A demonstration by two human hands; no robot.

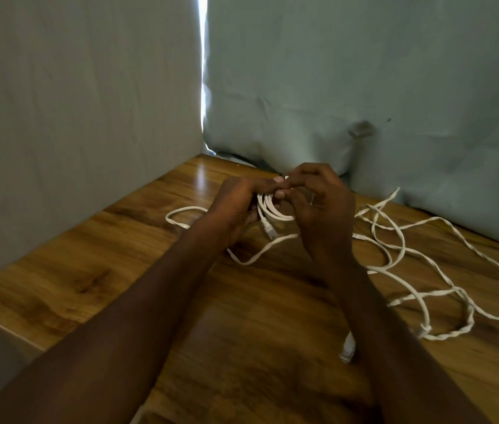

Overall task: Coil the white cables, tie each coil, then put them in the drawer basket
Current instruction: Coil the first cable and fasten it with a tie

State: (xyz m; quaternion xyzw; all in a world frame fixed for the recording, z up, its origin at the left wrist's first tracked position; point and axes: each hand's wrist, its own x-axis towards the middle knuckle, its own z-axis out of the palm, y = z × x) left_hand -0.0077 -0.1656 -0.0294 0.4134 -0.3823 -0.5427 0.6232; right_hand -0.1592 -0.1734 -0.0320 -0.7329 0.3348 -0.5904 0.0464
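White cables [395,240] — brown woodgrain table [89,286]

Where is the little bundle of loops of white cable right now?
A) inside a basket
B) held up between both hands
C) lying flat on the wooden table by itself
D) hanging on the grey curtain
B: the coil sits between the left hand and the right hand, whose fingers curl round it above the wooden table, while loose white cable trails on the tabletop to the right.
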